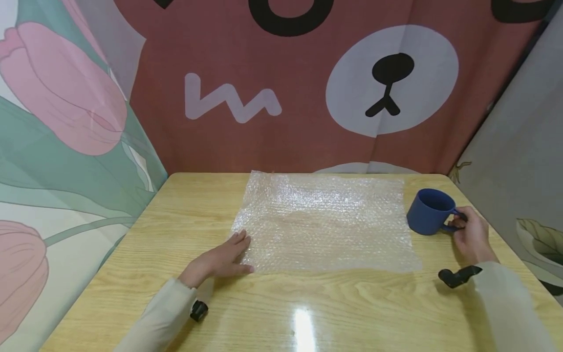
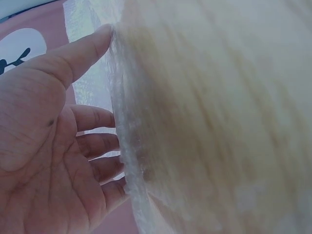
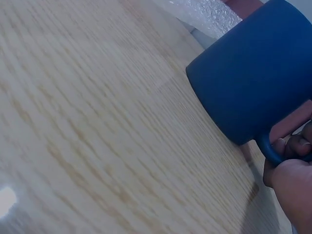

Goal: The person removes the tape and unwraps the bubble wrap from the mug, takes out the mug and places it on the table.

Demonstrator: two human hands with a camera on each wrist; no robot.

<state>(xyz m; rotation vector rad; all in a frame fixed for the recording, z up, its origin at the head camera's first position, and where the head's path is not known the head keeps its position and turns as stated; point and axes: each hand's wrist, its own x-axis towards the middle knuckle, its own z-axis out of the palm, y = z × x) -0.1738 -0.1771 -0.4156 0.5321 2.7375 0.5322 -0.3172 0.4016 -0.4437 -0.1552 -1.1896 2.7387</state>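
Observation:
A blue mug is at the right of the table, beside the right edge of a bubble wrap sheet. My right hand grips the mug by its handle, fingers curled through it; the right wrist view shows the mug close up with the handle in the fingers. At the sheet's left edge, my left hand lies with fingers extended and thumb spread, touching the wrap. In the left wrist view the fingertips and thumb of the left hand meet the edge of the bubble wrap.
The wooden table reaches back to a red curtain with a bear print. Printed fabric with tulips hangs along the left side, and pale grey fabric along the right.

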